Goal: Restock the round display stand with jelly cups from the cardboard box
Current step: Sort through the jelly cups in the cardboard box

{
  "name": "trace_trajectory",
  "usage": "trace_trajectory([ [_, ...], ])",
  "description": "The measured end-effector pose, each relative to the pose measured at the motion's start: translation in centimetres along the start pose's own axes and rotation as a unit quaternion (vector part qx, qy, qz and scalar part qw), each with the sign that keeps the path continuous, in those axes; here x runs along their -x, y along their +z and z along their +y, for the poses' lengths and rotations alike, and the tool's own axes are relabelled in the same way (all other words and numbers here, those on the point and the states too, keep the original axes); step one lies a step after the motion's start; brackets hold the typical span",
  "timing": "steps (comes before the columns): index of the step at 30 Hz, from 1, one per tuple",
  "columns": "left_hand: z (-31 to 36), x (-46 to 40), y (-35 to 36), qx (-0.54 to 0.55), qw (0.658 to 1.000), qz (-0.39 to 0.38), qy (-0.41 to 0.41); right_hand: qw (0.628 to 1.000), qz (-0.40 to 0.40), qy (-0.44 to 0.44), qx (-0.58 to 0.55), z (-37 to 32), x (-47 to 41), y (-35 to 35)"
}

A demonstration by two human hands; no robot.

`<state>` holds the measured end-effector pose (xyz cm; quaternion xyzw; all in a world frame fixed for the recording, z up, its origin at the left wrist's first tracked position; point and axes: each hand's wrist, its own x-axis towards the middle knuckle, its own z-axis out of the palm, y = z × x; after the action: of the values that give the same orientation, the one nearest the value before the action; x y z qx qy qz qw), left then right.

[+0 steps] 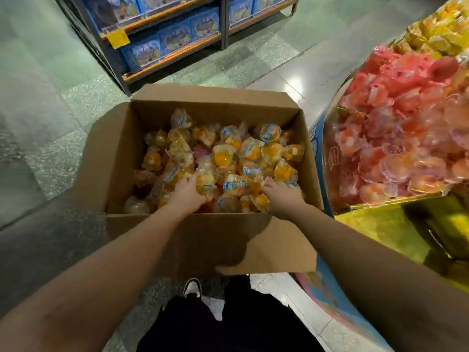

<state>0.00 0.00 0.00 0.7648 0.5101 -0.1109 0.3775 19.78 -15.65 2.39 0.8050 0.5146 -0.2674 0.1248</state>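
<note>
Under both hands, the cardboard box [119, 158] is plain brown corrugated board, matt and unprinted. The jelly cups [228, 153] around the fingers are clear glossy plastic with shiny printed foil-like lids. Beyond the right hand [284, 199], the round display stand [322, 158] has a glossy printed wall, probably card, heaped with clear shiny cups. Past the left hand [187, 194], the floor [50, 102] is polished speckled stone tile, reflecting light.

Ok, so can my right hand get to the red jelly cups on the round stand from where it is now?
Probably yes. The right hand is in the cardboard box, which stands right beside the round display stand. The red jelly cups lie piled in the open, nothing covering them; only the box wall lies between.
</note>
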Motion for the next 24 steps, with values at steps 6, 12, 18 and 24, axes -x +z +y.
trace_trajectory([
  [6, 0.6, -1.5, 1.7, -0.064, 0.995, 0.069, -0.015, 0.984, -0.077, -0.092, 0.13, 0.3, -3.6, 0.1],
  [12, 0.2, -2.7, 2.9, -0.132, 0.985, 0.11, -0.017, 0.964, -0.041, -0.14, 0.223, 0.7, -4.6, 0.5],
  [18, 1.1, -2.8, 2.5, -0.171, 0.974, 0.148, -0.003, 0.955, -0.013, -0.161, 0.248, 1.2, -4.4, 1.2],
  [24, 4.4, 0.3, 1.2, 0.141, 0.973, 0.175, -0.045, 0.973, 0.015, -0.167, 0.156, 3.2, -4.6, 0.2],
])
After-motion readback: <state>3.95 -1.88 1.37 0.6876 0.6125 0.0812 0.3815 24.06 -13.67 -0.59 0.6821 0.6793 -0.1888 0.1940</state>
